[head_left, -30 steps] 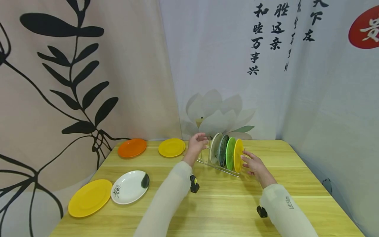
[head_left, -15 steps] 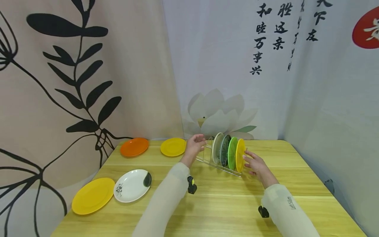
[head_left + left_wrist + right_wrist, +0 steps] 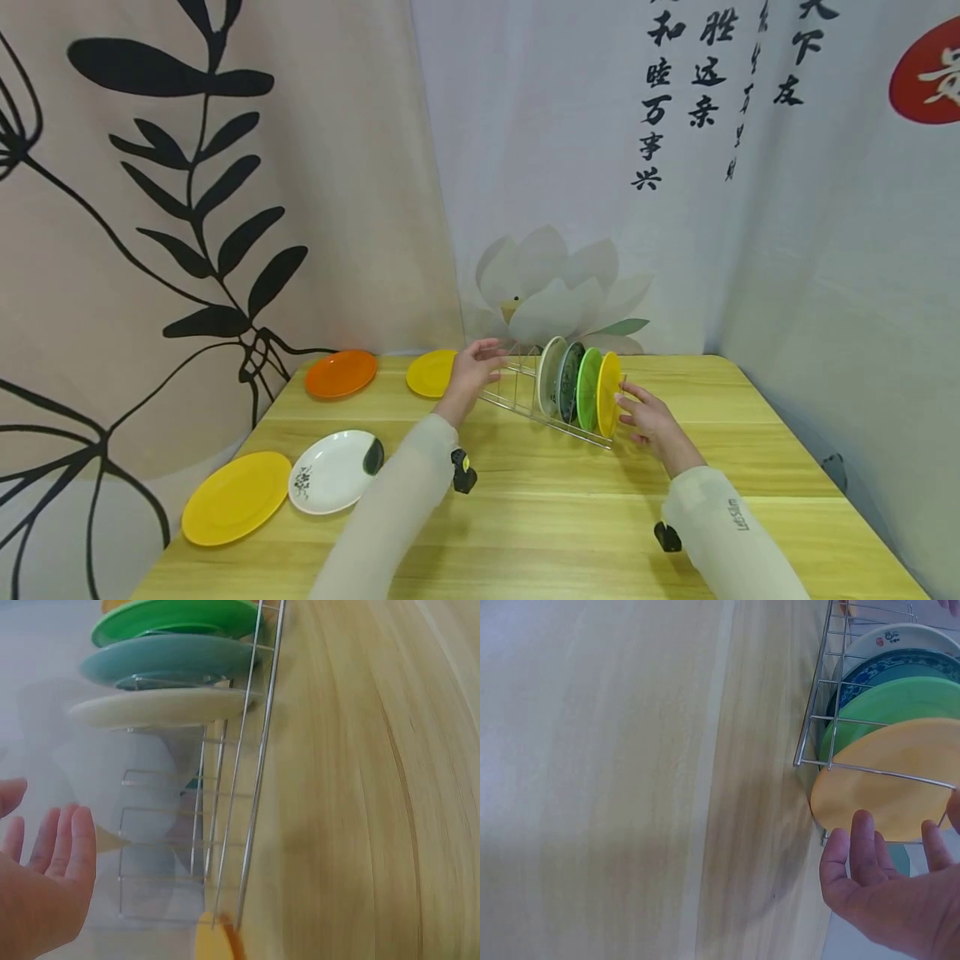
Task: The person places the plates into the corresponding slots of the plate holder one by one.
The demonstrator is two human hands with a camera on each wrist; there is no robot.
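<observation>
A metal wire dish rack [image 3: 517,406] stands towards the back of the table. Upright in its right half are a white plate [image 3: 551,377], a dark blue-patterned plate [image 3: 570,383], a green plate [image 3: 588,390] and a yellow plate [image 3: 608,395]. My left hand [image 3: 471,377] hovers by the rack's left end, fingers loosely extended and holding nothing; the left wrist view shows bare slots beside it. My right hand [image 3: 654,423] is at the right end, relaxed fingers spread beside the yellow plate [image 3: 892,780]. Whether its fingertips touch plate or wire, I cannot tell.
Flat on the table's left lie an orange plate [image 3: 341,373], a small yellow plate [image 3: 430,375] partly behind my left hand, a white patterned plate [image 3: 333,473] and a larger yellow plate [image 3: 236,498]. A printed curtain [image 3: 345,183] hangs behind the table.
My left hand has moved left along the rack, away from the white plate, and now overlaps the small yellow plate in view. The right hand stays by the rack's right end.
</observation>
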